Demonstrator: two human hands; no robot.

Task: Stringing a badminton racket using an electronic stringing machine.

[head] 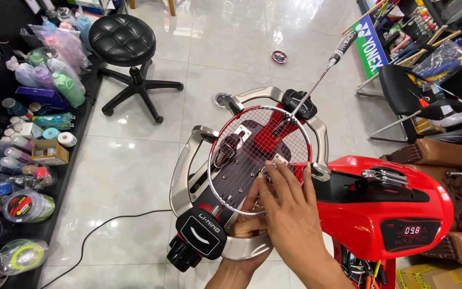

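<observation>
At six o'clock, our right hand [290, 214] spreads open fingers on the racket [260, 158]; our left hand [249, 225] beneath, grip unclear; stool [123, 40] on tiled floor [135, 171] at eleven.

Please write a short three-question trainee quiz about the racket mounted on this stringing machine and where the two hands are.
1. True or false: the right hand lies on top of the strings of the badminton racket.
2. Where is the left hand? A) beneath the strings B) on the black stool
3. What colour is the stringing machine's tension head?

Key: 1 true; 2 A; 3 red.
</observation>
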